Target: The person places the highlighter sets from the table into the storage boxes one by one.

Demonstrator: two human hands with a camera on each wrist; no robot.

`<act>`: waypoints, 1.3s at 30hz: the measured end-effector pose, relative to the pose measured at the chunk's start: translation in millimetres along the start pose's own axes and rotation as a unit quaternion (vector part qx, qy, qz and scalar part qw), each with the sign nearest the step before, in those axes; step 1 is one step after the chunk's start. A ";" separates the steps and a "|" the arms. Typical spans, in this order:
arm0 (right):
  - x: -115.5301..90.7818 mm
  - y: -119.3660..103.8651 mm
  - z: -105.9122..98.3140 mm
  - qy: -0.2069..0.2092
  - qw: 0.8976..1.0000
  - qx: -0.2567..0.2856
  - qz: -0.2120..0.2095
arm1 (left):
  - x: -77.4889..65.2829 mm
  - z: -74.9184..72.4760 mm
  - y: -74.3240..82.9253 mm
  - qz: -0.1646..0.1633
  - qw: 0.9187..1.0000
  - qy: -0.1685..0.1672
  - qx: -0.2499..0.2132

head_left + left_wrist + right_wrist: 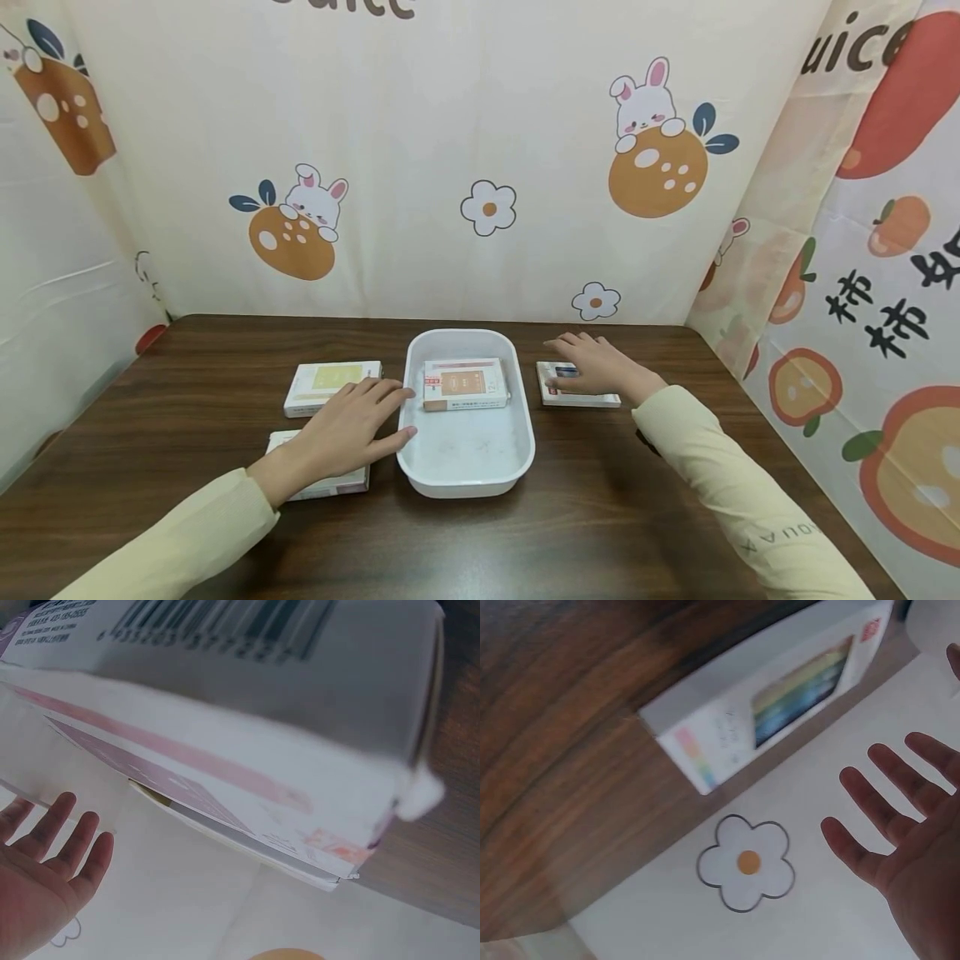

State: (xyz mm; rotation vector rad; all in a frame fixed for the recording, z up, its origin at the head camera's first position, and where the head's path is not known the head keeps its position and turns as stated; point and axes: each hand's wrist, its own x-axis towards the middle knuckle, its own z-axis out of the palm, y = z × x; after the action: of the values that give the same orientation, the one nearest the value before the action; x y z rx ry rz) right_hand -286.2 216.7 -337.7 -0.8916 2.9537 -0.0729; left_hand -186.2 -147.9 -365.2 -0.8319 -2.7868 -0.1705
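My left hand (348, 429), fingers spread and relaxed, is at the left rim of a white plastic tub (468, 457); whether it touches the rim I cannot tell. Inside the tub, toward its far end, lies a white box with an orange-brown panel (462, 384). My right hand (596, 364) hovers palm down over a thin white box with a coloured picture (555, 398), partly covering it in the head view. In the right wrist view those fingers stand extended, apart from this box (724, 742). Neither hand holds anything.
Left of the tub lies a white box with a yellow-green panel (311, 385). Nearer, under my left forearm, another white box (341, 485) is partly hidden; its barcode side (247, 682) fills the left wrist view. A printed curtain (420, 250) stands behind the dark wooden table (570, 533).
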 end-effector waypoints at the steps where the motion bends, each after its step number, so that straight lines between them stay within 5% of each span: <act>1: -0.5 1.6 2.2 -0.001 1.000 0.001 0.001 | 0.1 0.1 0.0 0.000 1.000 0.001 -0.001; 16: -4.7 20.1 25.7 -0.023 0.999 0.027 0.035 | 0.4 -0.1 0.2 0.007 1.000 0.007 -0.004; 39: -6.7 29.9 35.0 -0.046 0.997 0.058 0.023 | -0.9 0.5 0.5 0.004 1.000 0.008 -0.002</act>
State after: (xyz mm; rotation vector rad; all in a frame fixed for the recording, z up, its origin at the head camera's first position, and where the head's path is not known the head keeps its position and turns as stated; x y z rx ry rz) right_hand -294.8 244.2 -374.1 -0.7891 2.8509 -0.1927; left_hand -185.3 -147.9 -365.9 -0.8374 -2.7692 -0.1807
